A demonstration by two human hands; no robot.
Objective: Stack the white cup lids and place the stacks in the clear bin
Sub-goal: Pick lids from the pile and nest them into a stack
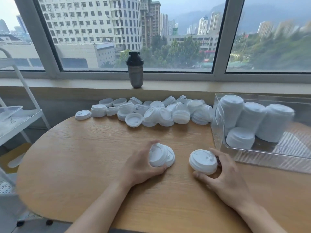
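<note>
My left hand (141, 167) grips a short stack of white cup lids (160, 157), tilted just above the wooden table (84, 165). My right hand (225, 175) holds another small stack of white lids (202, 161) a little to the right of it. A loose pile of white lids (151, 111) lies along the table's far edge. The clear bin (252, 157) stands at the right; inside it are several tall lid stacks (252, 118) lying tilted.
A dark shaker bottle (135, 71) stands on the window sill behind the pile. A white metal trolley (15, 118) with a clear tray is at the left. The table's rounded front-left edge drops off near my left forearm.
</note>
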